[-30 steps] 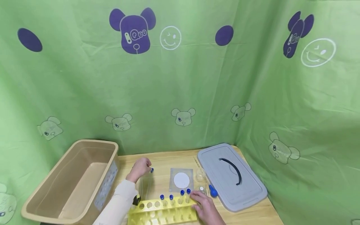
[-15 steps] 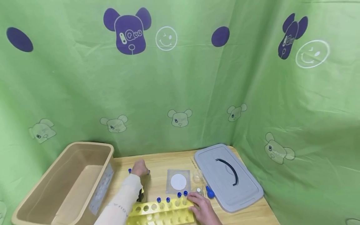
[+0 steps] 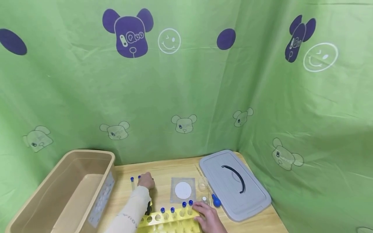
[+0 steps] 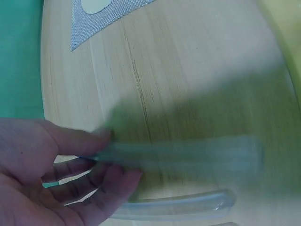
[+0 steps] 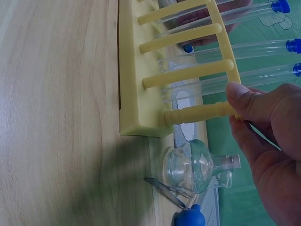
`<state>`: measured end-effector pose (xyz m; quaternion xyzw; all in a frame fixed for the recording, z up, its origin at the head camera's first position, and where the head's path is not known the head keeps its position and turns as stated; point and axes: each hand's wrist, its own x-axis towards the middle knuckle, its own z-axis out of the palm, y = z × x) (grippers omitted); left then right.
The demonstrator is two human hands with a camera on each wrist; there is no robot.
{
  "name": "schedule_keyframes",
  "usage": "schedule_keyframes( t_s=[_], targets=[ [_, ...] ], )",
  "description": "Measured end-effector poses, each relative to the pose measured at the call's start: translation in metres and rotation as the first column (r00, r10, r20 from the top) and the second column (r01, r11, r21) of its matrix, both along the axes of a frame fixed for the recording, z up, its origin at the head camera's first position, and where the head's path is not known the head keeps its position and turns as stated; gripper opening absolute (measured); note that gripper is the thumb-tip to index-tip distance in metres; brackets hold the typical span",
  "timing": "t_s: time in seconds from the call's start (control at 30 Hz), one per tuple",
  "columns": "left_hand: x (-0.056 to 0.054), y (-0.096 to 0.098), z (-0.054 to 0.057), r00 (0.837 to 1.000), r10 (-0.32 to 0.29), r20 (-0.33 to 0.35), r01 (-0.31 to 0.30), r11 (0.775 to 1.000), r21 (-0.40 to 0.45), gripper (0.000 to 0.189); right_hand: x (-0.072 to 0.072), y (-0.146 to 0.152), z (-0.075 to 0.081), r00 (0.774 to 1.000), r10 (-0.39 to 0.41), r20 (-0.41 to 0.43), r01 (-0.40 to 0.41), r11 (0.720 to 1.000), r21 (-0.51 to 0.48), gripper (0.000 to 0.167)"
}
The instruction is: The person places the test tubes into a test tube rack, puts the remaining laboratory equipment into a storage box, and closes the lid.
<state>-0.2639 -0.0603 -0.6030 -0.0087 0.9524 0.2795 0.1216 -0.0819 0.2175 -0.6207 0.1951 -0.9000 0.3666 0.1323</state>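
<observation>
My left hand (image 3: 146, 180) reaches over the left part of the table. In the left wrist view, its thumb and fingers pinch the capped end of a clear test tube (image 4: 188, 157), blurred there. A second tube (image 4: 188, 205) lies just beside it on the wood. My right hand (image 3: 208, 215) grips the right end of the yellow test tube rack (image 5: 132, 94), thumb on the top bar. Several clear tubes with blue caps (image 3: 184, 204) stand upright in the rack's right part. Another blue-capped tube (image 3: 132, 183) lies left of my left hand.
A brown bin (image 3: 108, 168) stands left, a grey lid (image 3: 227, 174) with black handle right. Between them lie a mesh square with a white disc (image 3: 183, 190), a beaker (image 3: 202, 183), a glass bottle (image 5: 190, 165), tweezers (image 5: 164, 190) and a blue rubber bulb (image 3: 216, 201).
My left hand comes down among the tubes at the back left and now pinches one. The head view shifts slightly, so everything slides left. My right hand stays on the rack.
</observation>
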Motion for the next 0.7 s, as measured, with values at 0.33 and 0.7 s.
schedule_keyframes(
  t_s=[0.33, 0.7],
  targets=[
    [-0.004, -0.006, 0.011, 1.0, 0.011, 0.024, -0.014, 0.992, 0.125, 0.009, 0.001, 0.001, 0.012, 0.98, 0.004, 0.201, 0.007, 0.999, -0.052, 0.039],
    [-0.002, -0.006, 0.044, 1.0, -0.001, -0.02, 0.008, 0.931, 0.364, 0.02, 0.0, -0.002, 0.012, 0.974, 0.025, 0.225, -0.009, 0.997, -0.074, 0.038]
  ],
)
